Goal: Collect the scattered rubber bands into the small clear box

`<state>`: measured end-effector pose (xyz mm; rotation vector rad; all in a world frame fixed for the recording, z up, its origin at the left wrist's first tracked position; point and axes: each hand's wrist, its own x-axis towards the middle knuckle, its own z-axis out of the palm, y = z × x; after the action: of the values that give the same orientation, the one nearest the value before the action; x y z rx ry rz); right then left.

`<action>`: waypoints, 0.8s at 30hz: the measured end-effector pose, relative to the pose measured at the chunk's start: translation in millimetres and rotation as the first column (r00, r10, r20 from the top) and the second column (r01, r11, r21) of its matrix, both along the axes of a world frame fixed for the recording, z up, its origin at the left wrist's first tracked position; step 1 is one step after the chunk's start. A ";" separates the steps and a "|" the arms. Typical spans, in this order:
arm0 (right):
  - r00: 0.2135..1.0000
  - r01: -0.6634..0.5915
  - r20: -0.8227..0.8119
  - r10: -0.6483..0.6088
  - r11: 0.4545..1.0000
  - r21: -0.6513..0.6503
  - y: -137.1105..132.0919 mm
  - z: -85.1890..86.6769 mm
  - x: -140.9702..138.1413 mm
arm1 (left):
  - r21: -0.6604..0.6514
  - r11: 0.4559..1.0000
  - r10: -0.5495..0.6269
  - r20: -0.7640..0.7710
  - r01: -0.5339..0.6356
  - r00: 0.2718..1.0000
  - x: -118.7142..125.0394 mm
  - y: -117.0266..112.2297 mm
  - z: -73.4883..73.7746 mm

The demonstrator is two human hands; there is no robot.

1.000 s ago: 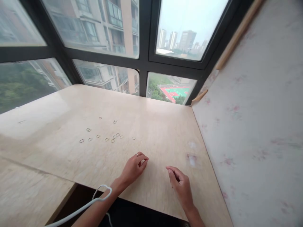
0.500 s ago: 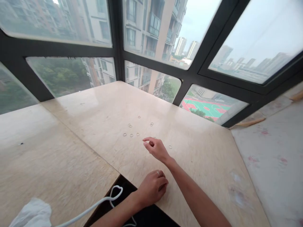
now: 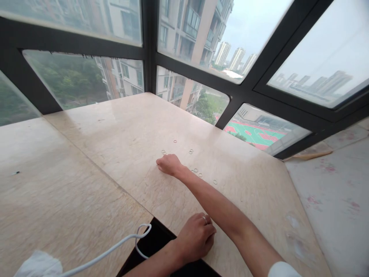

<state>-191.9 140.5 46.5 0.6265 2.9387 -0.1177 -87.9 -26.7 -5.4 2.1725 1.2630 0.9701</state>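
Observation:
My right hand (image 3: 168,164) reaches out over the pale marbled surface, palm down, with its fingers closed together and the tips pressed to the surface. The edge of a thin ring (image 3: 157,165) shows under those fingertips; the rest of it is hidden. Two more thin rings (image 3: 163,151) lie partly covered just behind the hand. Several others rest beyond and beside the forearm, among them a ring (image 3: 175,141), an overlapping pair (image 3: 191,151) and a ring (image 3: 215,182) farthest right. Near the surface's front edge rests my left hand (image 3: 197,236), fingers curled, wearing a finger ring; its palm is hidden.
A white cable (image 3: 106,252) loops over the dark gap (image 3: 157,234) at the front. White crumpled tissue (image 3: 39,265) lies at bottom left. A small dark object (image 3: 17,172) is on the left. Dark-framed windows (image 3: 150,50) border the back; a flowered wall (image 3: 334,192) stands at right.
My right hand has moved left and down onto a ring, going from a loose pinch to closed fingertips. My left hand stays curled. The view has shifted slightly.

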 end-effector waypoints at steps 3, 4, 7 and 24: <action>0.996 -0.070 0.054 0.068 0.997 0.024 1.1 2.5 3.2 | -0.004 1.000 0.024 -0.038 -0.024 0.999 0.3 -0.2 1.2; 0.995 -0.083 0.064 0.081 0.996 0.027 1.4 3.3 5.5 | -0.002 1.000 0.029 -0.042 -0.029 0.999 0.5 -0.3 1.7; 0.994 -0.089 0.072 0.086 0.996 0.030 2.4 5.5 16.0 | 0.009 0.999 0.038 -0.042 -0.038 0.998 0.5 -0.9 3.4; 0.990 -0.121 0.077 0.117 0.992 0.042 -4.2 11.8 30.3 | 0.011 0.992 0.127 -0.187 -0.127 0.974 16.3 -0.9 6.4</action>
<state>-161.5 136.2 58.3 0.4494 2.9046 -0.0136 -71.6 -27.6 1.0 2.2484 1.5048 0.8275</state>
